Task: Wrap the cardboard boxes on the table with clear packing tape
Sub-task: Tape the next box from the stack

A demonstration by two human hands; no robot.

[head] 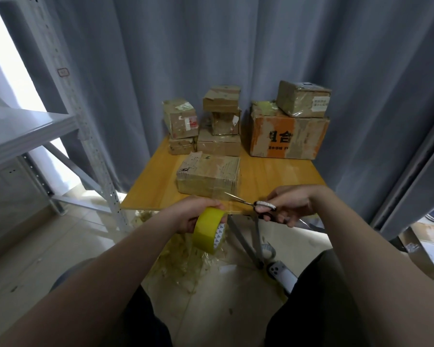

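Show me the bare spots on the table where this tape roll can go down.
Bare wood lies left of the nearest box, out to the left edge of the table, and right of it, before the orange-printed box. The back is crowded with stacked boxes; scissors work at the front edge.

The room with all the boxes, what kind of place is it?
Probably a small packing or storage corner: taped cardboard boxes are stacked on a wooden table, a metal shelf rack stands at the left, and tape scraps litter the floor.
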